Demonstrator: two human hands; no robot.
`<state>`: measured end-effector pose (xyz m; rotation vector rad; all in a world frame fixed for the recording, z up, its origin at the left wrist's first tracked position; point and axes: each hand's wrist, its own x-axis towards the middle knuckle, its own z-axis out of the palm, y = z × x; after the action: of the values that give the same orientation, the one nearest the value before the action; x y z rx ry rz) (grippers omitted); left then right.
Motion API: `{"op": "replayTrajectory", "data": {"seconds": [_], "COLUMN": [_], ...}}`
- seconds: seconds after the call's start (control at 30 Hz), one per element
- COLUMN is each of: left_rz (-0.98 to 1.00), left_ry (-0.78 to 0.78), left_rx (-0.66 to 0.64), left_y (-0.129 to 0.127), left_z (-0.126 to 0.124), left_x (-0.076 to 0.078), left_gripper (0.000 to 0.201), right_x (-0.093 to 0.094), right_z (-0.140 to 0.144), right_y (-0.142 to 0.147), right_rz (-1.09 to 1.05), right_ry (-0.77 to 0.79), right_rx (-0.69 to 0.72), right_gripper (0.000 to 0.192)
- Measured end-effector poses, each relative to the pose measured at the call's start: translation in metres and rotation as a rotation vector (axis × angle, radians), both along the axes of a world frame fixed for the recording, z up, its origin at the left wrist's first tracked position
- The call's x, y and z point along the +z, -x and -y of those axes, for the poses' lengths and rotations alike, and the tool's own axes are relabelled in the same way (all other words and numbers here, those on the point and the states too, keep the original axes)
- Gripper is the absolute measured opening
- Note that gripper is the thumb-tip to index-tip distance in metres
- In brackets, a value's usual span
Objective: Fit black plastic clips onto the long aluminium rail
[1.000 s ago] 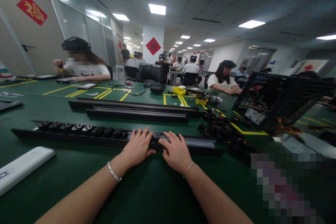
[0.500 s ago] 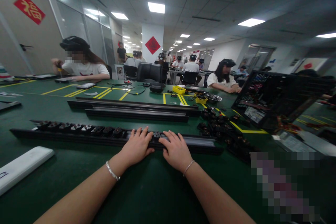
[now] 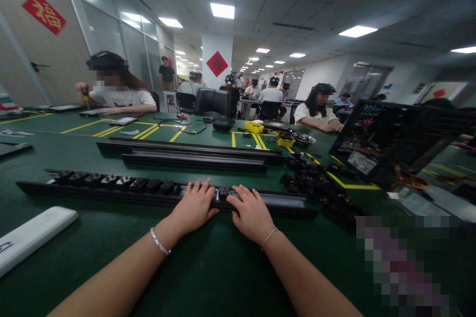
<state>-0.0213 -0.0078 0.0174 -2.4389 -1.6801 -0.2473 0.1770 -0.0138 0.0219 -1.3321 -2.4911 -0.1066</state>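
Note:
A long black track [image 3: 100,195] lies across the green table in front of me, with several small black modules [image 3: 153,185] in a row in its left part. One more small black module [image 3: 223,191] sits in the channel between my two hands. My left hand [image 3: 196,206] rests on the track left of that module, fingers stretched out over the channel and thumb along the near edge. On the module's right side, my right hand [image 3: 251,208] lies with spread fingers, its index finger close to the module; whether it touches cannot be made out.
Two more black tracks [image 3: 193,161] lie behind. A heap of black modules [image 3: 316,183] stands right, near an open computer case [image 3: 394,138]. A white bar-shaped object [image 3: 40,235] lies left. Across the table, one person [image 3: 119,94] holds a screwdriver; another person [image 3: 318,111] sits farther right.
My right hand has shifted very slightly right, and a bit more of the module shows between my hands. The left hand stays nearly in place.

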Motion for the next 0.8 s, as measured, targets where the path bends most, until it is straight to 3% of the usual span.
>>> {"op": "replayTrajectory", "data": {"seconds": [0.8], "left_rz": [-0.036], "left_ry": [-0.031], "left_rx": [-0.03], "left_y": [0.0016], "left_z": [-0.0005], "left_x": [-0.0015], "left_gripper": [0.045], "right_x": [0.0032], "right_z": [0.0004], "right_y": [-0.0052], "right_rz": [-0.006], "right_ry": [0.026], "right_rx": [-0.005], "right_gripper": [0.04]}}
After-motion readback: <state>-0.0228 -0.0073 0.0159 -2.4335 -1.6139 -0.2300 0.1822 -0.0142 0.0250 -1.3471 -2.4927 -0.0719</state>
